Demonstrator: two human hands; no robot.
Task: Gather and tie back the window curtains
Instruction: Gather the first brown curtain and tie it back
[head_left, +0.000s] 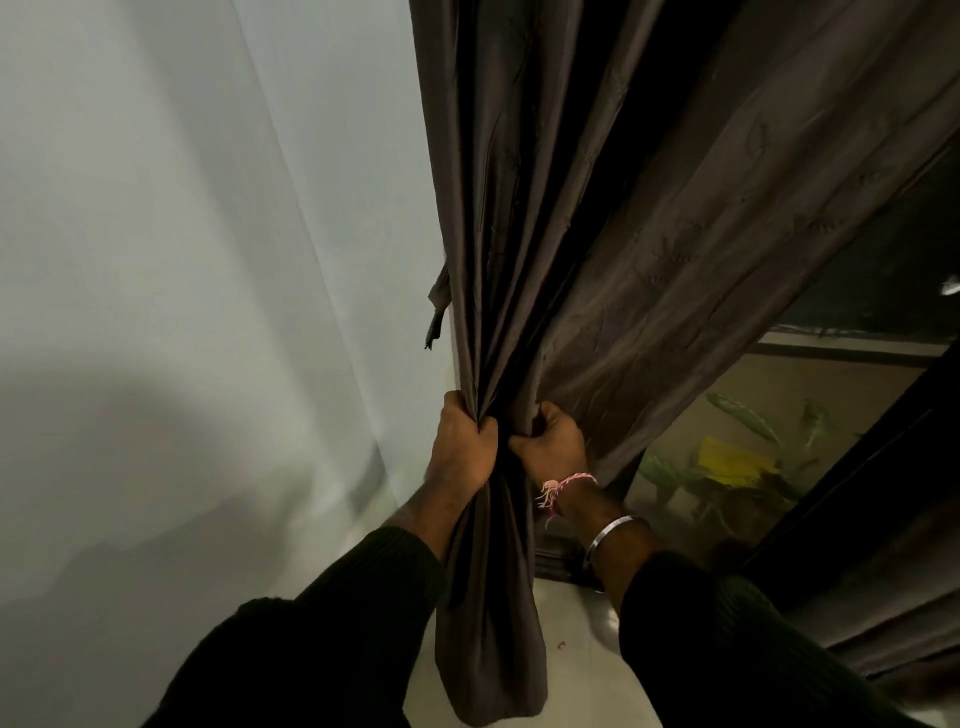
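**Desk:** How far along is the job?

**Photographer:** Partway, by the look of it. The gathering of this curtain appears done — the dark brown cloth is pulled off the window and bunched into one thick rope beside the wall. The tying is what I judge is left. I see no band wound round the bunch. A short dark strap hangs loose at the curtain's wall-side edge, above the hands; it may be the tie-back, though I cannot say so for sure.

**Desk:** And the hands?

**Photographer:** Both are closed on the curtain at its narrowest point. The left hand is fisted round the bunch on the wall side; the right hand grips it from the window side, the two touching. A pink thread band and a metal bangle sit on the right wrist, with dark sleeves below.

**Desk:** How does the cloth look?

**Photographer:** Matte, faintly patterned, creased into deep folds that fan upward and toward the window from the grip. Below the hands it hangs as a slack tail — short of the pale floor, as far as I can tell. A second curtain shows on the far side of the window; it looks bunched too, and whether it is tied I cannot tell.
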